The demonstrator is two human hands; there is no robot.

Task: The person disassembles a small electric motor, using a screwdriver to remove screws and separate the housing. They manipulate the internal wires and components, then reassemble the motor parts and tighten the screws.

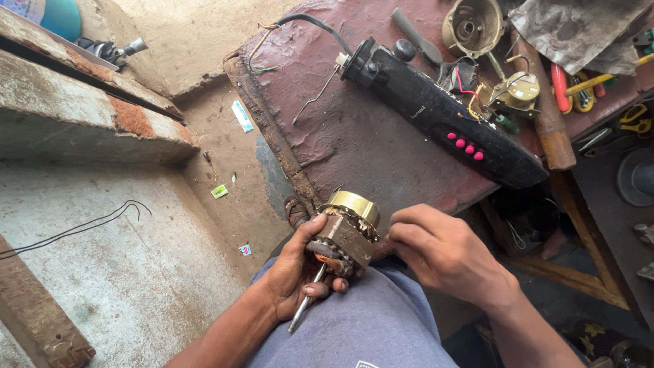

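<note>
Fingers of the left hand (pixel 300 272) wrap around a small electric motor (pixel 344 235), gripping its metal body from below with the thumb on the near side; the motor sits above the person's lap, just off the near edge of the workbench (pixel 354 136). A brass-coloured cap (pixel 354 203) tops the motor, copper windings show at its lower side, and a steel shaft (pixel 305 300) sticks down past the palm toward the grey shorts (pixel 368 320). The right hand (pixel 443 252) is loosely curled, its bent fingers touching the motor's right side; whether it pinches anything cannot be told. On the workbench, near the middle, lies a long black fan housing (pixel 443 112) with a row of pink buttons (pixel 465 146), a cable (pixel 306 20) leaving its far end. Toward the far right corner rest a round metal casing (pixel 472 26), a small geared part (pixel 518 90) with loose wires, a wooden handle (pixel 548 116), and yellow-handled pliers (pixel 593 85). Concrete steps (pixel 88 116) run along the left.
</note>
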